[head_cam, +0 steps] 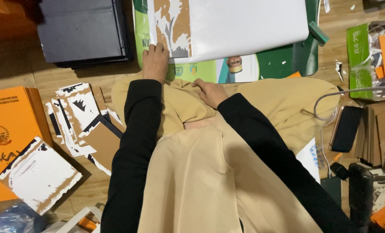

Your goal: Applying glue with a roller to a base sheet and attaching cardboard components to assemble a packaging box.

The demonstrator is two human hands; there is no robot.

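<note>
Wooden floor [41,77] carries black board stack [82,30], orange folder [11,129], torn paper-backed boards [78,114], green banner [244,69], phone [346,128], possibly charger [330,186].

Left hand [155,61] presses the white board [240,26]; right hand [210,92] rests on tan cloth [188,103].

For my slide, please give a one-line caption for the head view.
Left hand presses the white sheet; right hand rests on beige cloth.

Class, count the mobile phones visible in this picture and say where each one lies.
1: a dark phone lies face-up on the floor at right, beside the tan cloth; others may be hidden.
</note>
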